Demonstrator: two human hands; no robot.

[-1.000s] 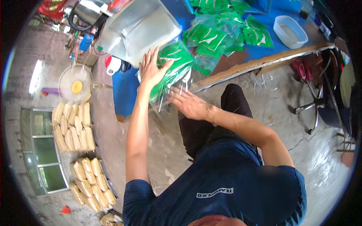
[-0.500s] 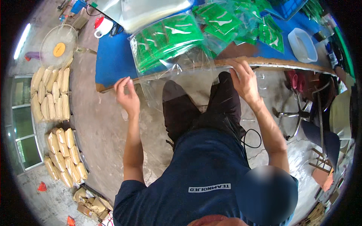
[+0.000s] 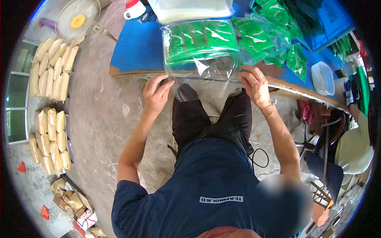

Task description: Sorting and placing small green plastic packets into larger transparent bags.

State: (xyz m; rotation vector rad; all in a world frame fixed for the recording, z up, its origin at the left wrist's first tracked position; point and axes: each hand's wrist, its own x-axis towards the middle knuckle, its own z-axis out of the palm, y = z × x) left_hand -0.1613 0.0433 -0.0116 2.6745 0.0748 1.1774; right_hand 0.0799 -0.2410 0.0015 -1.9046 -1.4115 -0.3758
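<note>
A large clear plastic bag lies at the table's front edge, its loose end hanging over toward my knees. Inside its far part sit several flat green packets with white marks. My left hand pinches the bag's left edge with bent fingers. At the right edge of the bag, my right hand has its fingers closed on the film. To the right of the bag, more green packets in clear wrapping lie in a loose heap.
The blue-topped table has a worn brown front edge. On it are a stack of clear bags, a red-and-white cup, a white tub and a blue crate. A fan and filled sacks stand left; a person sits right.
My left hand has moved right and up to the bag's left edge, and my right hand has closed on its right edge. The view has shifted, so the table appears lower and farther right.
</note>
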